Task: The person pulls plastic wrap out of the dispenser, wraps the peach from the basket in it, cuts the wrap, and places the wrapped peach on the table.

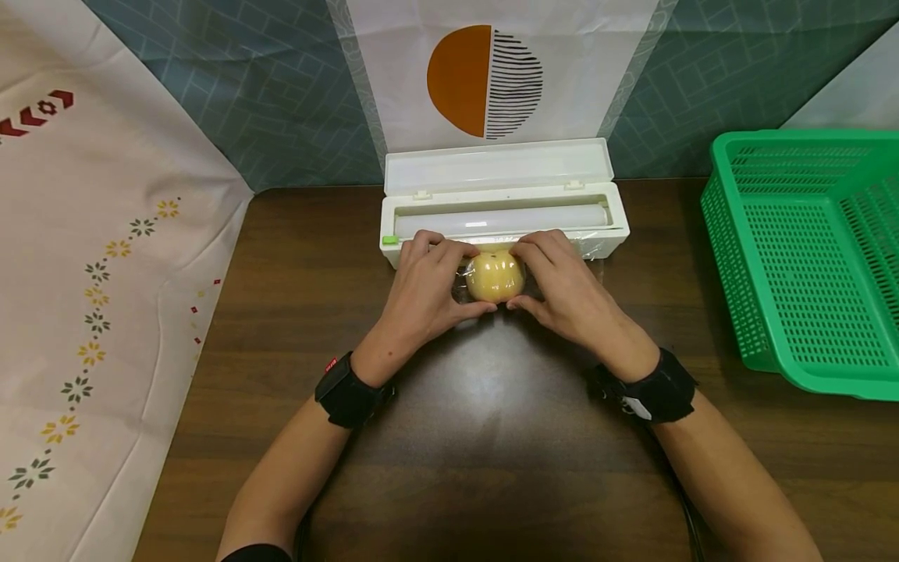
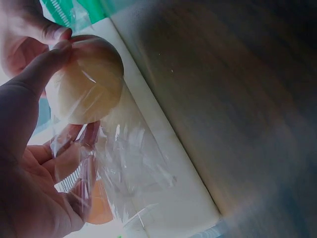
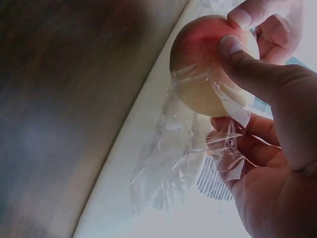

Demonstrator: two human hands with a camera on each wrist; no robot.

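A pale yellow apple (image 1: 495, 276) with a red blush (image 3: 203, 42) is held between both hands, just in front of the white cling film dispenser (image 1: 506, 195). My left hand (image 1: 428, 285) grips its left side, thumb at the near edge and fingers at the far edge. Its right side is gripped likewise by my right hand (image 1: 562, 285). Clear cling film (image 2: 133, 153) lies over part of the apple and hangs in wrinkled folds beside it, over some of the fingers in both wrist views. The dispenser's lid (image 1: 499, 168) stands raised, showing the film roll (image 1: 502, 221).
A green plastic basket (image 1: 765, 328) stands at the right of the brown wooden table (image 1: 449, 484). Pale patterned cloth (image 1: 126, 257) covers the left side. Behind the dispenser hangs a cloth (image 1: 393, 78) with an orange half-circle. A small green tab (image 1: 389, 240) sits on the dispenser's left end.
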